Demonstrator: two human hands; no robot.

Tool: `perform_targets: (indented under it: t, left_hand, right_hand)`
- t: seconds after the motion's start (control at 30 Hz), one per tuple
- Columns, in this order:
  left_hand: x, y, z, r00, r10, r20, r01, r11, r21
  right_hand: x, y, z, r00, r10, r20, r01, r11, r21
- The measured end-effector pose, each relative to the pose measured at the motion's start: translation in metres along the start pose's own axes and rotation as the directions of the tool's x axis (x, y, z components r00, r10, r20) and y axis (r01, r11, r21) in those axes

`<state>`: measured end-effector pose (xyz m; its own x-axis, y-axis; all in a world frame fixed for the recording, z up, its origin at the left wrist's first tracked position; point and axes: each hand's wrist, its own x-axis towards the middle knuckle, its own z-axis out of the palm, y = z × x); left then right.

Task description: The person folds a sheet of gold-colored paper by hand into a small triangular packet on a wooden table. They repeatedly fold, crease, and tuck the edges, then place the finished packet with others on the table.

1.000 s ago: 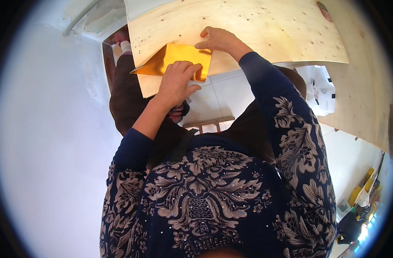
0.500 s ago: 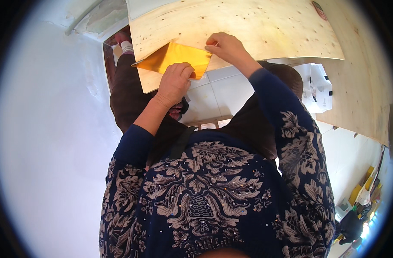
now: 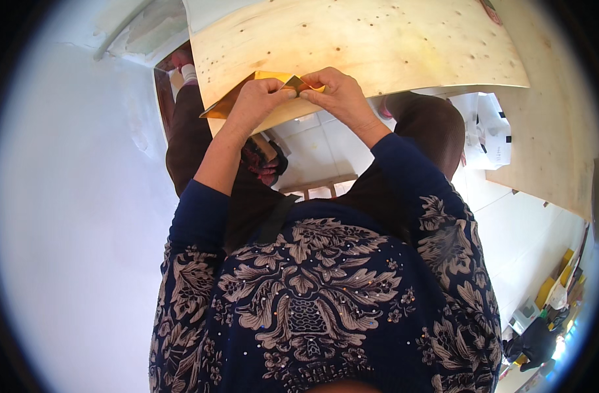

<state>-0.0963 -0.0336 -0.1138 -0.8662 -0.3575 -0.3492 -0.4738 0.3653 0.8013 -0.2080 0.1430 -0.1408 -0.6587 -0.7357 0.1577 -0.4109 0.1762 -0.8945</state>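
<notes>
Two bare hands work at a gold foil sheet [image 3: 232, 99] by the near edge of a pale plywood surface [image 3: 391, 42], seen from above. The sheet lies toward the left end of this edge; its left part comes to a point beside the left wrist, and its upper border shows above the left hand [image 3: 255, 103]. The left hand's grip is closed, thumb against bent fingers, on the sheet's near portion. The right hand [image 3: 337, 97], just beside it, has a similarly closed grip, with thumb and forefinger pinching the sheet's right portion. Between the two sets of fingertips a small peaked fold stands up, dark on its facing side; the exact contact beneath the fingers is hidden. The thumb tips are near each other, whether touching cannot be told.

Surroundings: knots dot the plywood, and a reddish object [image 3: 491, 10] rests near its far right corner. Below the edge, brown trousers [image 3: 430, 128] flank a tiled floor [image 3: 316, 145] and a slatted wooden piece [image 3: 320, 186]. A white bag [image 3: 488, 134] with black marks is at the right, beside a second plywood sheet [image 3: 552, 137]. The wearer's dark blue sweater [image 3: 312, 288] bears a leafy pattern.
</notes>
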Motion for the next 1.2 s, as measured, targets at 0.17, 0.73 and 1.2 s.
perform_targets:
  t: [0.17, 0.73, 1.2]
  left_hand:
    - [-0.006, -0.005, 0.007, 0.990, 0.116, -0.084, -0.113, 0.993, 0.035]
    - [-0.024, -0.001, -0.003, 0.966, 0.057, -0.253, -0.032, 0.994, 0.103]
    - [-0.189, 0.120, -0.068, 0.435, 0.880, 0.193, -0.724, 0.468, -0.507]
  right_hand:
    - [0.006, 0.003, 0.010, 0.992, 0.129, 0.019, -0.129, 0.991, 0.036]
    - [0.010, -0.005, 0.001, 0.992, 0.121, 0.025, -0.123, 0.979, 0.164]
    - [-0.027, -0.144, -0.066, 0.996, -0.053, -0.065, 0.068, 0.966, 0.250]
